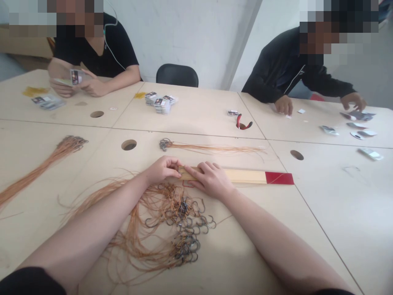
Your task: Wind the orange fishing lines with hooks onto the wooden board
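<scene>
A long, pale wooden strip (245,176) with a red right end lies crosswise on the table in front of me. At its left end, my left hand (162,169) is closed in a pinch; what sits between the fingertips is too small to make out. My right hand (215,180) grips the strip near that same end, index finger along the top and thumb at the near edge. Just below my hands lies a loose heap of dark fish hooks (187,246) tied to orange-brown lines (132,229). A thin line runs over the strip's red part.
A straight bundle of hooked lines (215,148) lies beyond the strip, another bundle (46,164) at left. Farther back are small packets (162,105) and red-handled pliers (244,123) at a table hole. Two people across the table handle packets and cards. Another hole (129,145) opens at left.
</scene>
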`<state>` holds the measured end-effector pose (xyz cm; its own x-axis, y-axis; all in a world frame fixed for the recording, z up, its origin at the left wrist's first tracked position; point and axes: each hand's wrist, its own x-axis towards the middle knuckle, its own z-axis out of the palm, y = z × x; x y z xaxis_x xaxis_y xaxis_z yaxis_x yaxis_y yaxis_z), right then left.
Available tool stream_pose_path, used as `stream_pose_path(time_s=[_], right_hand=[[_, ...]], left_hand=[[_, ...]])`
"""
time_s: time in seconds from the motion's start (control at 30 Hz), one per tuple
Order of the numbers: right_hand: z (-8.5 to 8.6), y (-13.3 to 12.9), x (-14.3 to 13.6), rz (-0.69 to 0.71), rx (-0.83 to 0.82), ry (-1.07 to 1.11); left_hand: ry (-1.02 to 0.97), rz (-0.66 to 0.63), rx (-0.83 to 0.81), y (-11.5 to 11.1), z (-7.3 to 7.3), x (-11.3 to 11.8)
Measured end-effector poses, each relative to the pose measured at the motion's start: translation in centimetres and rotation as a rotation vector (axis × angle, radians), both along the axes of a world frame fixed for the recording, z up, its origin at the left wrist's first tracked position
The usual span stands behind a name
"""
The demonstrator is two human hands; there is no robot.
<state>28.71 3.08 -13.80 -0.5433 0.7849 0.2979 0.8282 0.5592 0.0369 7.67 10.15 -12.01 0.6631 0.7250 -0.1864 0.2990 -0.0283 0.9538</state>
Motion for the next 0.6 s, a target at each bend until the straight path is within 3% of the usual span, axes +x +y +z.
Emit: stream_pose_path(time_s=[0.6], right_hand=[[1.01,-0.40,-0.06,0.000,-0.078,0.025]], left_hand=[[-0.017,-0.033,0.023,-0.13,0.20,0.07]])
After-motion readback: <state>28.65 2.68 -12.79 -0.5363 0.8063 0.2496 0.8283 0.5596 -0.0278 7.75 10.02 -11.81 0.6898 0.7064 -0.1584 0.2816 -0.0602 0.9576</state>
